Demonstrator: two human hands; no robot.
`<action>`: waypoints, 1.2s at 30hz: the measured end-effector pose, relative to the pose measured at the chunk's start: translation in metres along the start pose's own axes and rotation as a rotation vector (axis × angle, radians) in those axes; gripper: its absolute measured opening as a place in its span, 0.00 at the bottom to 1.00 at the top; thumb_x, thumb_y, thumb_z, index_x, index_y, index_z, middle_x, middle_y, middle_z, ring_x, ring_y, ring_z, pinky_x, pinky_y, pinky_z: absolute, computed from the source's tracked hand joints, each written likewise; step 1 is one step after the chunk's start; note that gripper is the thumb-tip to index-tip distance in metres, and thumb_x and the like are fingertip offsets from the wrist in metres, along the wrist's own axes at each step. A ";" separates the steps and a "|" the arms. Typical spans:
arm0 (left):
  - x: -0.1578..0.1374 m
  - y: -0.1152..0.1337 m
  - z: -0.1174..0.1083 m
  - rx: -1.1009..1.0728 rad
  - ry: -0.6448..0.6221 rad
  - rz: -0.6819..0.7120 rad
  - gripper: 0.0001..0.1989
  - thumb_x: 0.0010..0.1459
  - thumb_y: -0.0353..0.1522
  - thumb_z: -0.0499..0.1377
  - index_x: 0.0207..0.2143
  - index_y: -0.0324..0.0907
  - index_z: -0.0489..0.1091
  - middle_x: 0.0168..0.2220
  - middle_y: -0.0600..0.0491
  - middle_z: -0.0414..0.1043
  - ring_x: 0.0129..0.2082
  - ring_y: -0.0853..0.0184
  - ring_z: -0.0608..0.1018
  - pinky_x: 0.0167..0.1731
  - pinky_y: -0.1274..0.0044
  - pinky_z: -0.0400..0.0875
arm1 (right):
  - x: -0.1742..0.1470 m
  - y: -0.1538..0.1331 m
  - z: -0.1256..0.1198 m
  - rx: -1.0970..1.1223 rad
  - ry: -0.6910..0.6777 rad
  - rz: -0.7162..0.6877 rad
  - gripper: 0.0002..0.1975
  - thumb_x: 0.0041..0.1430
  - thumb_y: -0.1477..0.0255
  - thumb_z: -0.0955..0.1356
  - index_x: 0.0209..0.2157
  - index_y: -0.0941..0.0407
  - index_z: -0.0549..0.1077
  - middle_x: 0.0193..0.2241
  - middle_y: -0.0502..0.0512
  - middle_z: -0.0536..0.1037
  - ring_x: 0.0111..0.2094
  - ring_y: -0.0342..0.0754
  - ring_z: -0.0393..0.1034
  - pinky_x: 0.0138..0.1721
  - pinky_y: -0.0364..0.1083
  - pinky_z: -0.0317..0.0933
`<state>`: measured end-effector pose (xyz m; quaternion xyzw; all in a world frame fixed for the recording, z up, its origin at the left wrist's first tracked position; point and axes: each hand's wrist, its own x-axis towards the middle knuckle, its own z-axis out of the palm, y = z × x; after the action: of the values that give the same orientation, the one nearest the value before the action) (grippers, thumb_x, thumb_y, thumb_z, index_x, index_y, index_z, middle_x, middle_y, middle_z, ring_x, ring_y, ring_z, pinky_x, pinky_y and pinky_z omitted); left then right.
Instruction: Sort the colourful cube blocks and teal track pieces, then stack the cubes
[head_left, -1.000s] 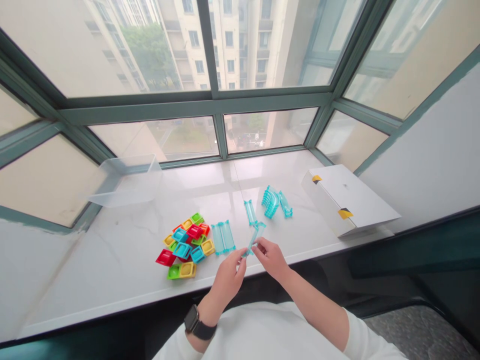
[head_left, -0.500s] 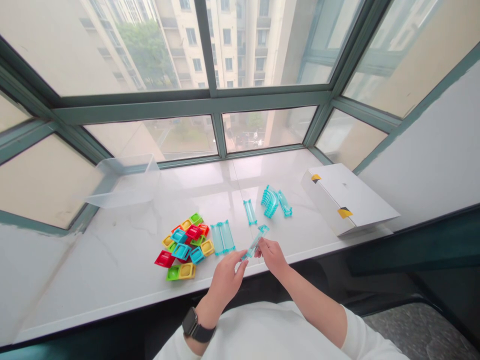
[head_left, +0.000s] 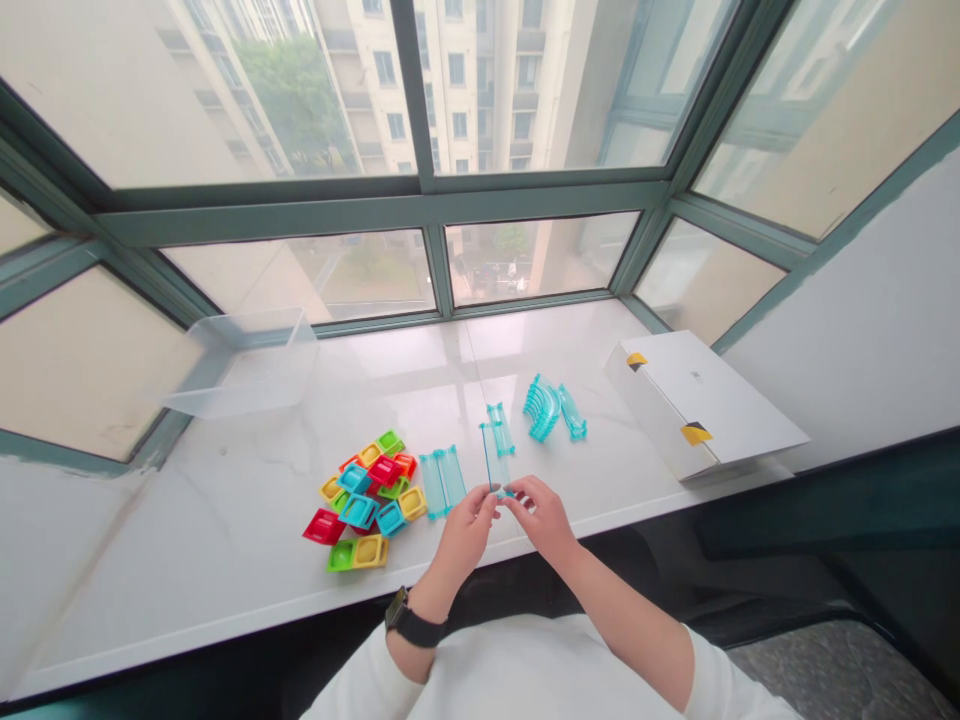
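Observation:
Both my left hand (head_left: 463,528) and my right hand (head_left: 541,512) pinch the near end of a clear blue plastic track piece (head_left: 496,458), one at each corner. The piece points away from me, its far end in front of a straight track piece (head_left: 500,430) on the sill. Left of my hands lie joined straight track pieces (head_left: 443,483). Farther right are a stack of curved track pieces (head_left: 541,408) and another clear blue piece (head_left: 573,412) beside it. My fingertips partly hide the held end.
A pile of red, yellow, green and blue plastic cups (head_left: 360,512) sits at the left on the white sill (head_left: 247,520). Behind it stands a clear plastic bin (head_left: 247,385). A white box (head_left: 701,400) with yellow-black tabs is at the right, and windows rise behind.
The held track piece has turned from a slant to pointing straight away from me. My left hand has moved right and my hands are now closer together at its near end.

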<state>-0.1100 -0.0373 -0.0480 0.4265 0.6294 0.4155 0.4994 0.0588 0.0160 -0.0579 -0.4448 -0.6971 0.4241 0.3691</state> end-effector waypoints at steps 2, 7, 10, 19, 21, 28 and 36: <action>0.010 0.001 0.003 0.051 0.011 0.021 0.21 0.67 0.46 0.54 0.54 0.44 0.72 0.46 0.46 0.82 0.41 0.60 0.84 0.42 0.69 0.77 | 0.006 0.008 0.000 -0.010 0.052 0.013 0.07 0.64 0.65 0.70 0.37 0.53 0.80 0.37 0.55 0.80 0.36 0.49 0.76 0.34 0.45 0.70; 0.041 0.008 0.006 0.293 0.112 0.117 0.14 0.66 0.43 0.56 0.47 0.45 0.73 0.44 0.48 0.81 0.38 0.61 0.83 0.43 0.69 0.75 | 0.026 0.030 0.004 -0.054 0.158 0.050 0.11 0.63 0.62 0.70 0.37 0.53 0.81 0.33 0.55 0.81 0.32 0.49 0.75 0.36 0.47 0.71; 0.061 0.011 0.006 0.382 0.135 0.158 0.12 0.66 0.40 0.56 0.44 0.45 0.74 0.44 0.48 0.81 0.39 0.61 0.82 0.44 0.69 0.74 | 0.042 0.037 0.008 -0.091 0.191 0.102 0.12 0.62 0.60 0.70 0.37 0.54 0.81 0.33 0.55 0.82 0.30 0.50 0.75 0.37 0.49 0.70; 0.109 0.004 0.011 0.494 0.187 0.162 0.10 0.67 0.37 0.57 0.43 0.43 0.76 0.44 0.46 0.79 0.39 0.61 0.80 0.45 0.69 0.72 | 0.077 0.052 0.011 -0.204 0.161 0.181 0.16 0.64 0.61 0.66 0.42 0.53 0.83 0.40 0.57 0.86 0.35 0.53 0.78 0.44 0.52 0.71; 0.115 0.002 0.012 0.511 0.186 0.152 0.10 0.66 0.36 0.58 0.42 0.42 0.76 0.43 0.47 0.79 0.39 0.61 0.79 0.45 0.70 0.72 | 0.080 0.056 0.011 -0.222 0.162 0.185 0.16 0.64 0.62 0.66 0.43 0.53 0.84 0.40 0.57 0.86 0.35 0.53 0.78 0.45 0.52 0.71; 0.127 -0.006 0.015 0.524 0.176 0.112 0.10 0.67 0.36 0.58 0.41 0.42 0.77 0.43 0.47 0.80 0.38 0.62 0.79 0.44 0.71 0.71 | 0.087 0.067 0.012 -0.274 0.159 0.186 0.15 0.64 0.64 0.67 0.43 0.52 0.84 0.40 0.57 0.86 0.37 0.53 0.79 0.45 0.51 0.71; 0.127 -0.008 0.016 0.518 0.185 0.094 0.10 0.67 0.36 0.57 0.42 0.42 0.77 0.43 0.46 0.79 0.38 0.62 0.79 0.43 0.71 0.71 | 0.090 0.074 0.014 -0.292 0.154 0.167 0.15 0.65 0.65 0.66 0.44 0.53 0.83 0.41 0.58 0.85 0.39 0.54 0.78 0.46 0.52 0.71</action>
<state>-0.1123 0.0834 -0.0927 0.5291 0.7371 0.3006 0.2941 0.0391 0.1140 -0.1185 -0.5811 -0.6816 0.3125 0.3165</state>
